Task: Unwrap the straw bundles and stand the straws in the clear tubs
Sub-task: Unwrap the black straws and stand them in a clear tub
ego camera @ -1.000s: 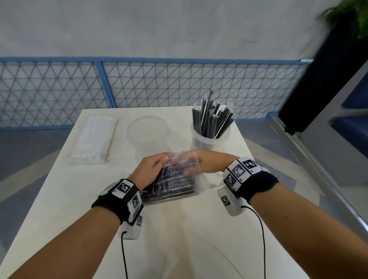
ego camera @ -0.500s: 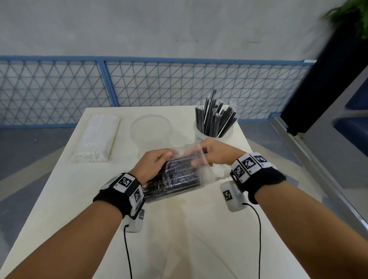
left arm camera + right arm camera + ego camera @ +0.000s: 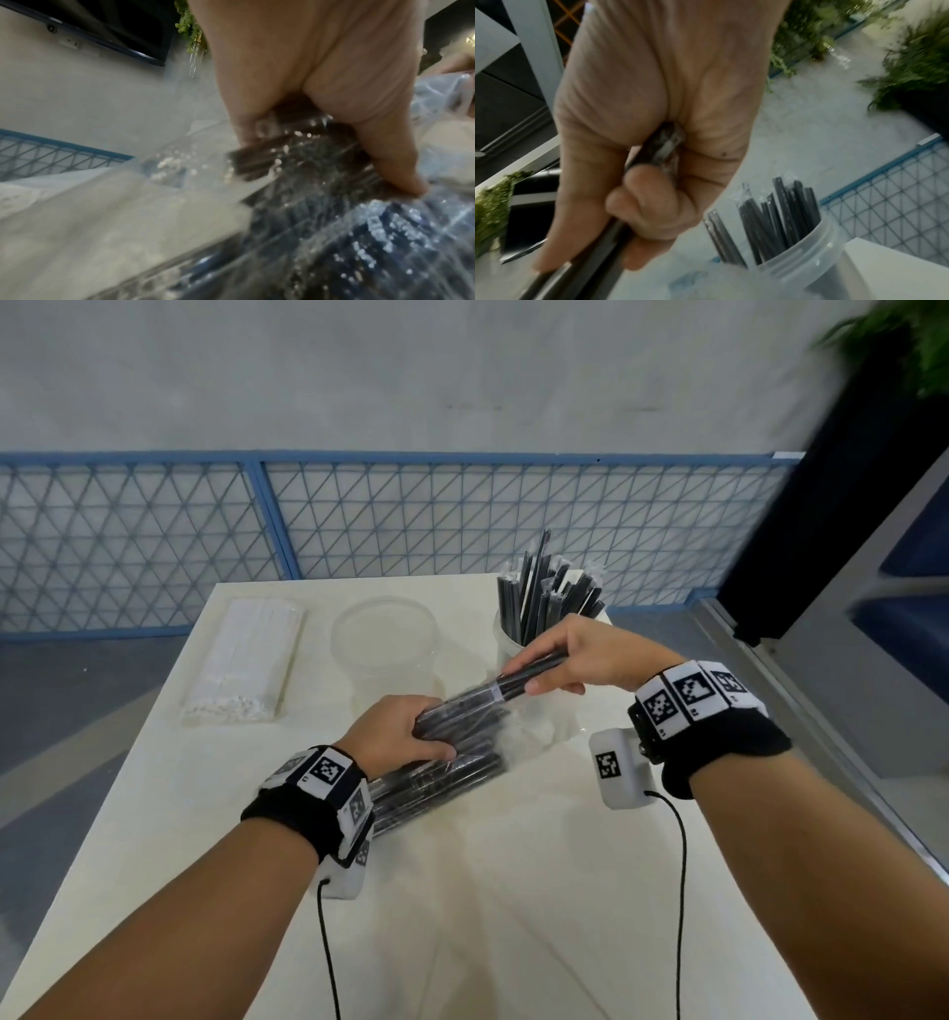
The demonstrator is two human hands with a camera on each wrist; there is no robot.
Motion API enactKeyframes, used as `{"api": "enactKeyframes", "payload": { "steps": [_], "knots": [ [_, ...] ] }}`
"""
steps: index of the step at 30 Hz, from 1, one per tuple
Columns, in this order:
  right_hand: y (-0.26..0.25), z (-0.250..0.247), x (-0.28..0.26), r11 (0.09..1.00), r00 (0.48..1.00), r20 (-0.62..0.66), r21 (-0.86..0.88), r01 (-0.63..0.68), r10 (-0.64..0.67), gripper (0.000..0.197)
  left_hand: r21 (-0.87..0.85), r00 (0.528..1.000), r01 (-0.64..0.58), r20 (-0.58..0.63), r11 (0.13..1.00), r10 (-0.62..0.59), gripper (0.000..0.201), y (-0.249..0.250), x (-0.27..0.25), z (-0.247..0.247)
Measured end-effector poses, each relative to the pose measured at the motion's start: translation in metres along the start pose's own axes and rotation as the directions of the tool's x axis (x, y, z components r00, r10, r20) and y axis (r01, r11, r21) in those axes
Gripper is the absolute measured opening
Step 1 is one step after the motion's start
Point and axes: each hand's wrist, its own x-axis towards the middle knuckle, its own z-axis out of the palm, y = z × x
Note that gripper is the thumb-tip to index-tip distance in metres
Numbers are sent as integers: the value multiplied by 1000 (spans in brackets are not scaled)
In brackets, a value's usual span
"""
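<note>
A clear-wrapped bundle of black straws (image 3: 441,778) (image 3: 334,233) lies on the cream table (image 3: 462,891). My left hand (image 3: 395,737) (image 3: 321,121) grips its middle and holds it down. My right hand (image 3: 575,654) (image 3: 654,162) grips a handful of black straws (image 3: 518,680) (image 3: 598,239) half drawn out of the bundle's open right end. Just behind that hand stands a clear tub (image 3: 508,644) (image 3: 805,261) with several black straws upright in it. An empty clear tub (image 3: 385,634) sits at the table's middle back. A wrapped bundle of white straws (image 3: 246,654) lies at the back left.
A blue mesh fence (image 3: 359,526) runs behind the table's far edge. A dark planter (image 3: 842,480) and a grey frame stand to the right. Wrist camera cables (image 3: 680,891) hang over the bare near half of the table.
My right hand has closed round a handful of black straws and pulled them right and up, out of the wrap's open end. My left hand stayed on the bundle.
</note>
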Motion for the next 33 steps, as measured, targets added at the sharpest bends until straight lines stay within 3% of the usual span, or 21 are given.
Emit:
{"api": "enactKeyframes", "payload": {
  "steps": [3,6,8,10,12,14,16,18,20,22,26,28,31,33],
  "knots": [
    [11,-5,-6,957,980,-190,269,110,-60,34,-104,1000,5,-29,995,-8,27,-1,0,-4],
    [20,10,-4,739,950,-311,633,231,-31,44,-206,998,-1,-63,979,-12,32,4,2,-3],
    [20,31,0,743,964,-266,647,172,8,48,-204,999,-25,-48,979,16,32,9,6,2],
    [16,52,7,781,957,-282,611,129,63,38,-168,999,-37,-33,985,32,30,12,9,8],
    [13,59,15,746,905,-402,644,171,141,23,-171,1000,-15,-16,985,13,33,11,9,11],
    [13,51,20,683,813,-531,687,248,239,16,-167,1000,29,0,985,-29,40,7,8,12],
    [15,38,20,601,758,-575,735,314,307,13,-145,999,41,-8,989,-42,36,4,6,13],
    [15,36,17,510,811,-522,789,343,262,11,-128,999,39,7,991,-38,32,4,6,14],
    [12,45,15,475,869,-463,812,339,173,11,-119,999,47,21,992,-45,32,4,8,16],
    [11,52,16,462,853,-493,805,372,172,13,-73,998,56,17,996,-55,35,2,9,17],
    [7,24,11,497,691,-666,717,489,280,9,-26,995,100,4,995,-100,24,-5,8,19],
    [8,3,4,497,631,-704,696,519,327,2,-45,992,116,-44,992,-118,31,-7,7,20],
    [13,-22,2,419,530,-760,650,634,376,4,-41,986,133,-92,990,-136,30,-13,7,19],
    [17,-34,8,383,427,-808,575,723,406,4,-29,983,152,-101,988,-154,22,-16,9,19]
  ]
}}
